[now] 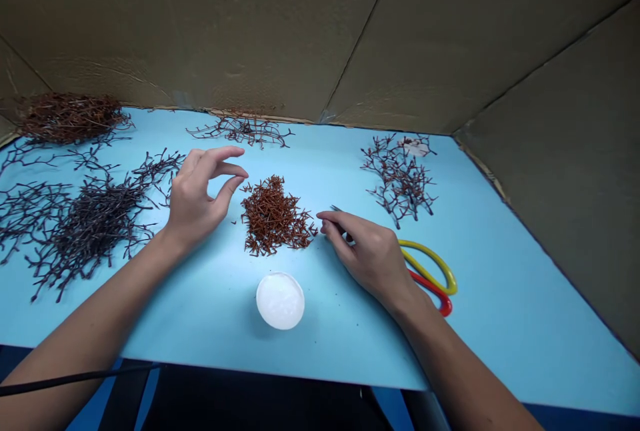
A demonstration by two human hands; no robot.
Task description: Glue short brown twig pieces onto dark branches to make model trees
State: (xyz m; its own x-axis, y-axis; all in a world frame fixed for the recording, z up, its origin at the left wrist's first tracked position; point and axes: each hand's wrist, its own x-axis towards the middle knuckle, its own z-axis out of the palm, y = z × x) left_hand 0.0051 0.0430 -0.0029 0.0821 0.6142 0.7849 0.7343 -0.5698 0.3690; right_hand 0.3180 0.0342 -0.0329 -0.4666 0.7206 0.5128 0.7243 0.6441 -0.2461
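Observation:
My left hand [199, 194] hovers at the left edge of a pile of short reddish-brown twig-like pieces [273, 214]. Its thumb and one finger meet in a pinch while another finger stays raised; anything between the tips is too small to make out. My right hand [370, 251] lies to the right of the pile, fingers drawn together at its edge; what they hold is unclear. Beneath this hand, scissors with one yellow and one red handle [443, 267] lie partly hidden, a dark tip showing beyond the fingers. A small white round cup [280, 301] stands in front of the pile.
Dark branching twigs [95, 217] spread over the left side, with a reddish-brown tangle [73, 117] behind them. More twigs lie at the back [245, 129] and right [400, 177]. Cardboard walls [240, 31] enclose the light-blue table [500, 297]. A black cable [75, 377] crosses my left forearm.

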